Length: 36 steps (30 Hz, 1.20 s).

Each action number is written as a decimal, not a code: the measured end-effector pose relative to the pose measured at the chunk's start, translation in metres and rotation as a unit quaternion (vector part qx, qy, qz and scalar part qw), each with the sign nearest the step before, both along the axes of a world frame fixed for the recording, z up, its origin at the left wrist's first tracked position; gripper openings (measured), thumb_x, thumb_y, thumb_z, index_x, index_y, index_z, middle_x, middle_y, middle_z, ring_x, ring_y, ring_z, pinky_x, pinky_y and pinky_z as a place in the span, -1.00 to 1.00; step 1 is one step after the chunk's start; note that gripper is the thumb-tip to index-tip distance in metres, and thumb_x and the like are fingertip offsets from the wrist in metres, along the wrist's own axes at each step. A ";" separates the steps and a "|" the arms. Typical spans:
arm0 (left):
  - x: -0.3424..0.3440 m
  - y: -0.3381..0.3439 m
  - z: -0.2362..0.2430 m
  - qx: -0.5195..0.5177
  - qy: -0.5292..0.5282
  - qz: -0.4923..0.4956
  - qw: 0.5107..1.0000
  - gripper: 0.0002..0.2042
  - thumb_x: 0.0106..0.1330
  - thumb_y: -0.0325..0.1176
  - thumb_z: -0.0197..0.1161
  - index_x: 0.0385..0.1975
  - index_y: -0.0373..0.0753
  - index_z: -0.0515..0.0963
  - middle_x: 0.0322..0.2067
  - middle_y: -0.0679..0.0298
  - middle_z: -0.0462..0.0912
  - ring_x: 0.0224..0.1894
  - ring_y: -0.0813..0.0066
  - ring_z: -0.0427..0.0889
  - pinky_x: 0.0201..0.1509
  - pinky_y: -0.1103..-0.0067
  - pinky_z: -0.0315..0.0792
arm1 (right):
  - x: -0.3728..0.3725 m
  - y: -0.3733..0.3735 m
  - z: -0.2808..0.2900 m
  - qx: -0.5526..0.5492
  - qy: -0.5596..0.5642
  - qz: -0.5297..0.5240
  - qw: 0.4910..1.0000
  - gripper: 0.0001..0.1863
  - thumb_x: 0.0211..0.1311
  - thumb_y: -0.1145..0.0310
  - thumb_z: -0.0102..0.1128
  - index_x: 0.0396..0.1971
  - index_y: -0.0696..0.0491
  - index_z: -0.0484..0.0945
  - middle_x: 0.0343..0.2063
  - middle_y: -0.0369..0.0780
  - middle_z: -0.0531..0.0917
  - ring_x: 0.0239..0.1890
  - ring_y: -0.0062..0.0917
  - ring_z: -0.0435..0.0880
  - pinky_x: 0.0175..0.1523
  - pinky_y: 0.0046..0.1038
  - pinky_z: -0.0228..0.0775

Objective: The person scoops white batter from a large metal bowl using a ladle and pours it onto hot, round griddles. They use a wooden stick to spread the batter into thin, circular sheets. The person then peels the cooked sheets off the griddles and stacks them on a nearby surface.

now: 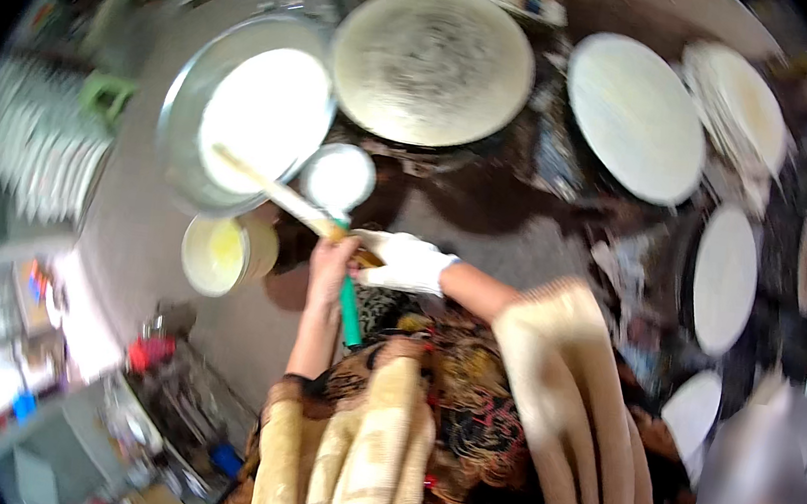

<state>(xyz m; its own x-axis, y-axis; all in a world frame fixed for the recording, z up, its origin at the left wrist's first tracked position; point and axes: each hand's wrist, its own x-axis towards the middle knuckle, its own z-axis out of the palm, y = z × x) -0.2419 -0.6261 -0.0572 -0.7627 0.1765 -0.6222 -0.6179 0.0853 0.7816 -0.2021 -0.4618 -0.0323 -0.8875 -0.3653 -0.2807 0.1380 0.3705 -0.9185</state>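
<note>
My bare left hand (330, 261) is closed round the green handle of a ladle (351, 318). Its round bowl, full of white liquid, seems to be the one beside the large metal basin (177, 108). White batter-like liquid (269, 115) fills much of that basin. My right hand (404, 261), in a white glove, meets the left and closes on the near end of a pale wooden stick (284, 197). The stick's far end reaches over the basin's liquid. Fingers overlap where stick and handle cross, so the exact grip is partly hidden.
A large round griddle (434, 64) with a mottled top stands ahead. Further right are a white-coated round griddle (636, 119), a stack of thin round sheets (739, 107) and another pale disc (724, 279). A cream bucket (217, 256) sits left; stacked white plates (44, 147) stand beyond.
</note>
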 end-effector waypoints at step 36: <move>-0.357 -0.226 -0.199 -0.383 0.043 -0.189 0.903 -0.70 0.35 -0.24 -0.01 -0.14 -0.38 0.40 -0.49 -0.06 0.59 -0.60 0.17 0.62 -0.50 0.34 0.48 | -0.266 -0.096 -0.066 0.277 -0.139 -0.029 0.950 -0.57 0.40 0.19 -0.24 -0.04 0.14 0.54 -0.10 0.08 0.59 0.00 -0.13 0.57 0.12 -0.22 0.35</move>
